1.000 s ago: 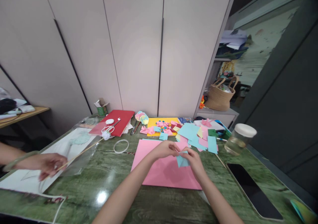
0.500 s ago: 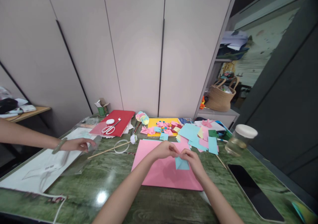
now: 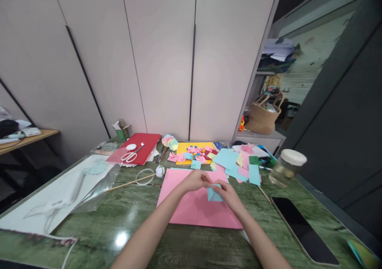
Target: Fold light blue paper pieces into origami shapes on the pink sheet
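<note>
A small light-blue piece of folded paper (image 3: 215, 195) is held between both hands, over the pink sheet (image 3: 191, 209) in the middle of the table. My left hand (image 3: 197, 180) pinches its upper left edge, fingers closed. From the other side my right hand (image 3: 226, 191) grips the upper right part, with fingers across its top. Crease lines show on the paper's face; its upper edge is partly hidden by my fingers.
Loose blue and pink papers (image 3: 231, 159) and folded pieces on a yellow sheet (image 3: 182, 160) lie behind. A lidded jar (image 3: 282, 173) and phone (image 3: 304, 229) stand right; scissors (image 3: 129, 156) rest on red paper (image 3: 149, 141), left of a stick (image 3: 131, 182).
The other person's hand at the left has left the view. My right hand's fingers have moved over the top of the blue paper. My left hand has barely moved.
</note>
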A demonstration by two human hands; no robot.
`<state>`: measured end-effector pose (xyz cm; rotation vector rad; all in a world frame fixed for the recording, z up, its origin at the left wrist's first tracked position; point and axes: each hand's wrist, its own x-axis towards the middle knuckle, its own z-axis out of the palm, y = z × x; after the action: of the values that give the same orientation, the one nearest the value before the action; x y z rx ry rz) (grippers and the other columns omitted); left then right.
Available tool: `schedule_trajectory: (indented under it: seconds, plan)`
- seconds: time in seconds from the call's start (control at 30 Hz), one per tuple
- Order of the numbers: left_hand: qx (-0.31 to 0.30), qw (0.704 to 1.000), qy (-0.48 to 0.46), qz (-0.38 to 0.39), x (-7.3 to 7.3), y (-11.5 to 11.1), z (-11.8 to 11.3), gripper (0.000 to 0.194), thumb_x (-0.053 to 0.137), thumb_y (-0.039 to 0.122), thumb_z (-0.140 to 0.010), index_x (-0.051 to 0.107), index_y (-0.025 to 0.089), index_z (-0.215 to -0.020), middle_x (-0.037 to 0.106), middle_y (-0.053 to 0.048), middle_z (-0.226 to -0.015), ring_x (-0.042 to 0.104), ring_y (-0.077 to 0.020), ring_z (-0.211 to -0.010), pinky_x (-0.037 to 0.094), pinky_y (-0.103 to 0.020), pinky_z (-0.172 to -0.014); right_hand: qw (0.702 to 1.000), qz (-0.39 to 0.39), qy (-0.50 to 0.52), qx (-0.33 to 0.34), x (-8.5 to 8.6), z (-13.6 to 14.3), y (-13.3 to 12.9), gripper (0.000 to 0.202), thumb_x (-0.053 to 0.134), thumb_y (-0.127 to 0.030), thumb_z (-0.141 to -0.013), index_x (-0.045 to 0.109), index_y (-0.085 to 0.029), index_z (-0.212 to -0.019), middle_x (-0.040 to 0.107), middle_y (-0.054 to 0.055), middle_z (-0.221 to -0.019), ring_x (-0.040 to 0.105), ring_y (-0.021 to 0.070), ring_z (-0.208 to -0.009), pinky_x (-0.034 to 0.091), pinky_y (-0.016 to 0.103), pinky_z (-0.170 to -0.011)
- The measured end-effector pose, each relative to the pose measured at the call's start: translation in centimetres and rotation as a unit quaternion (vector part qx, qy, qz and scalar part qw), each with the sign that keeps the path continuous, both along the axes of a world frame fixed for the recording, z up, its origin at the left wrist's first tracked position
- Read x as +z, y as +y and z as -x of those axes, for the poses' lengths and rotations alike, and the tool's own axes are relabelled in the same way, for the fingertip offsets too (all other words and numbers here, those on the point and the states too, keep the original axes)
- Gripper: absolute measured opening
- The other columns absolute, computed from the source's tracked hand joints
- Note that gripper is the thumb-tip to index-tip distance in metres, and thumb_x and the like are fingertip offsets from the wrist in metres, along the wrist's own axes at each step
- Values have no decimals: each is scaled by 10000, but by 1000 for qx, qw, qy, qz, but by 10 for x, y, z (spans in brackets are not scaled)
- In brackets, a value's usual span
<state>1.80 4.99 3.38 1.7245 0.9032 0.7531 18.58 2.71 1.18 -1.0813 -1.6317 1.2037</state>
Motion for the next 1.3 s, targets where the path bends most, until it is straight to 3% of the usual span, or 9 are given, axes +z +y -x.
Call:
schedule_trajectory:
  seconds: [0.13, 0.33, 0.67, 0.77, 0.83, 0.9, 1.0, 1.17, 1.3]
  plan:
    - [44, 998, -39, -15, 1, 1, -2, 160, 578, 204, -611, 618, 109, -734, 629, -51, -731, 561, -130, -674, 433, -253, -639, 1000, 13, 27, 6, 3, -3, -2, 237, 578, -371, -654, 580, -137, -692, 525, 0, -612, 445, 123, -577, 342, 231, -554]
    - [14, 998, -69, 6, 6, 0, 0, 162, 609, 209, -600, 618, 107, -725, 621, -43, -690, 554, -120, -641, 431, -244, -610, 999, 9, 40, 2, 5, -5, -3, 252, 603, -377, -635, 580, -128, -666, 527, -1, -586, 452, 123, -555, 359, 241, -547]
    - [28, 999, -4, -37, 15, -2, -2, 221, 562, 280, -654, 600, 118, -800, 621, -58, -757, 564, -134, -700, 429, -241, -645, 999, -32, 34, -13, 9, -7, -3, 277, 584, -402, -655, 593, -127, -693, 573, 17, -640, 497, 149, -610, 387, 254, -590]
    - [47, 983, 144, -106, 34, 0, 40, 265, 529, 325, -675, 584, 178, -890, 619, -37, -863, 560, -140, -781, 411, -228, -672, 998, -29, 48, -23, 7, -9, -1, 279, 576, -403, -660, 595, -128, -697, 585, 25, -663, 509, 159, -629, 392, 266, -603]
    - [132, 933, 311, -128, 44, 3, 89, 240, 544, 305, -645, 594, 188, -849, 617, -36, -878, 555, -155, -795, 395, -229, -665, 997, -27, 60, -36, 7, -11, 0, 283, 565, -406, -667, 594, -129, -717, 591, 34, -684, 517, 170, -658, 396, 275, -624]
    - [247, 840, 478, -64, 45, 4, 142, 237, 539, 269, -618, 599, 197, -836, 617, -43, -891, 552, -180, -823, 386, -238, -656, 997, -26, 64, -42, 9, -11, 0, 277, 560, -400, -672, 590, -132, -733, 592, 39, -697, 519, 174, -675, 397, 276, -634]
    - [256, 811, 526, 11, 30, 2, 201, 237, 611, 246, -516, 620, 148, -732, 634, -76, -749, 572, -209, -710, 386, -247, -574, 997, -30, 57, -40, 10, -10, -2, 259, 560, -392, -673, 585, -139, -723, 586, 31, -687, 511, 163, -656, 394, 258, -614]
    - [243, 809, 532, 61, -5, 2, 224, 228, 603, 205, -503, 620, 163, -726, 639, -24, -685, 562, -148, -597, 372, -202, -513, 998, -24, 45, -37, 10, -6, -3, 282, 559, -428, -657, 574, -148, -684, 578, 21, -651, 506, 159, -624, 393, 252, -595]
    - [271, 798, 535, 50, -13, 7, 226, 273, 572, 181, -526, 612, 157, -795, 643, -49, -773, 570, -163, -660, 376, -207, -530, 998, -29, 33, -44, 9, -7, -2, 275, 549, -424, -663, 557, -148, -667, 562, 14, -637, 492, 150, -611, 384, 245, -583]
